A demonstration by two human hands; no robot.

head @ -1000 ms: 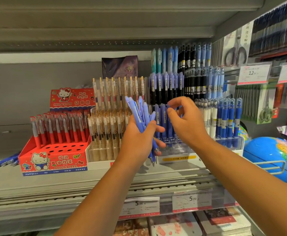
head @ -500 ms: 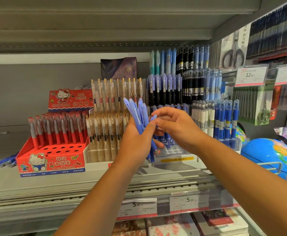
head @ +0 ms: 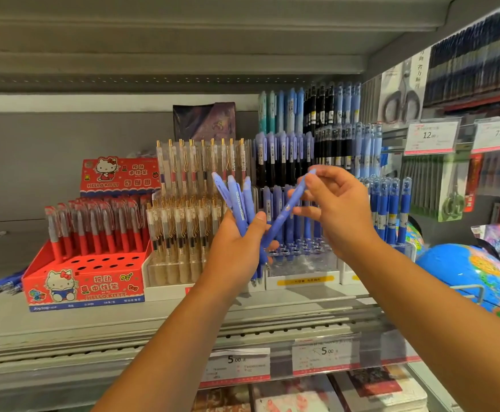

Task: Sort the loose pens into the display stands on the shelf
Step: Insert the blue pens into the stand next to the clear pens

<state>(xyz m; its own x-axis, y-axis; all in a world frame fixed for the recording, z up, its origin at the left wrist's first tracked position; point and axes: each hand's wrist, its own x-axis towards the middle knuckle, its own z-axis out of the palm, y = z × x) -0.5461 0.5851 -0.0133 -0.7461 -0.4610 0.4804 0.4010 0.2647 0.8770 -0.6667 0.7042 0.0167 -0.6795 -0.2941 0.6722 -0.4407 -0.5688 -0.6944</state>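
light: even, moderately bright, soft shadows under grey metal shelf (head: 153,319) | glare: slight on clear plastic price strip (head: 326,356) | distortion: wide-angle bowing toward 3 and 9 o'clock | blur: mild softness throughout

Kitty box (head: 83,285) left – clear stand (head: 302,263) right, on shelf (head: 124,328).

You can see matt blue plastic pens (head: 239,203) bunched near the middle. The shelf (head: 64,322) along the bottom looks like smooth grey painted metal. At lower left sits a shiny red cardboard box (head: 85,288). The stand (head: 302,263) in the middle is clear, glossy plastic. The globe (head: 468,272) at right shines.
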